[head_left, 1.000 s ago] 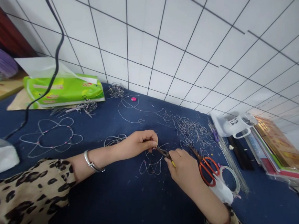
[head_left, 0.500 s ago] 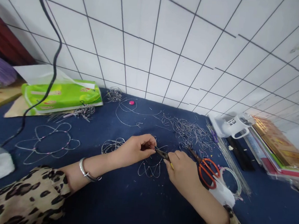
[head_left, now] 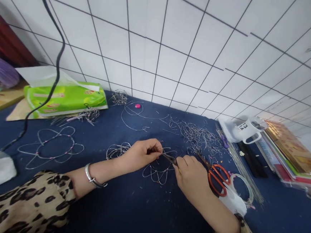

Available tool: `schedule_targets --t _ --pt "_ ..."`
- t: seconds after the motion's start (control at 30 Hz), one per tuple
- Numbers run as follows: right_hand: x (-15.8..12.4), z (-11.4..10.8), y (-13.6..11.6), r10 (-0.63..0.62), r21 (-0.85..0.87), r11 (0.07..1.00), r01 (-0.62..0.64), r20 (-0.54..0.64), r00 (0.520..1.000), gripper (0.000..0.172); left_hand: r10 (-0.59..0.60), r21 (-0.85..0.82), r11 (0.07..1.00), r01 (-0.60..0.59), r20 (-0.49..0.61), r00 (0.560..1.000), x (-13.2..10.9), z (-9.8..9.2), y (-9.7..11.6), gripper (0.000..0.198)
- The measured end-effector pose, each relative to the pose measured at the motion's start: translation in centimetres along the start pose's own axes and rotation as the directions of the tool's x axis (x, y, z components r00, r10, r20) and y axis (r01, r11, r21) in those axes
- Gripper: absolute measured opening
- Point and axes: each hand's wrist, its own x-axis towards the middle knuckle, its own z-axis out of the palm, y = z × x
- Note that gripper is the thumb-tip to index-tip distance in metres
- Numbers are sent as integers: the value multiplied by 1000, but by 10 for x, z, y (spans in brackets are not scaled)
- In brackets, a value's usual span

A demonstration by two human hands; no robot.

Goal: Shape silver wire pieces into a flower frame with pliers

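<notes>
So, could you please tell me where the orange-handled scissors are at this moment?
In the head view, the orange-handled scissors lie in the right half, just to the right of the right hand, between it and the pale ring.

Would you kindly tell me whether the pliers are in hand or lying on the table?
In hand: the right hand is closed around the pliers, their tip pointing toward the left hand.

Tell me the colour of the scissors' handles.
The handles are orange, best seen in the head view.
</notes>
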Motion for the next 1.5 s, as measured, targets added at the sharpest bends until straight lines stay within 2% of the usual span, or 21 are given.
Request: schedule_targets --t 0.2,0.37,0.5,0.63,0.73,0.83,0.93,1.0,1.07,1.13,1.27,1.33,1.5 --pt "2 -2 -1 1 1 1000 -1 26 1000 15 45 -20 999 -45 -15 999 0 1 0 8" --pt "2 -4 0 18 58 998 -20 38 999 14 29 -22 999 -29 10 1000 0 1 -3 11" --pt "1 -6 8 72 223 972 -73 9 997 14 14 -41 999 -14 0 1000 1 1 -6 10" --pt "11 -11 24 160 403 905 -136 -26 987 14 12 -63 998 -13 -18 1000 1 2 -5 9" --pt "30 -15 37 171 509 842 -176 57 984 10 7 -100 995 -9 -15 1000 0 3 -3 10" --pt "54 -15 44 72 577 801 -163 177 982 11 17 -107 994 -18 -7 1000 -2 3 -2 10" --pt "75 -5 42 -20 620 764 -177 297 955 13 26 -111 993 -27 -6 1000 -4 2 -2 11" --pt "85 3 38 -84 634 756 -161 339 937 16 25 -130 991 -26 -5 1000 -4 2 -4 13" --pt "91 10 34 -126 624 771 -125 343 931 17 19 -148 989 -19 -7 1000 -3 3 -7 13" --pt "94 14 33 -147 564 824 -53 303 941 17 5 -163 987 -6 -8 1000 -2 3 -10 12" --pt "92 16 42 -146 259 961 100 164 976 15 -29 -184 983 27 -8 1000 0 4 -12 9" --pt "88 15 50 -172 155 977 150 140 975 16 -46 -181 982 45 1 999 0 5 -11 9" --pt "76 15 61 -265 116 961 252 118 957 13 -80 -169 982 82 20 997 1 5 -5 9"
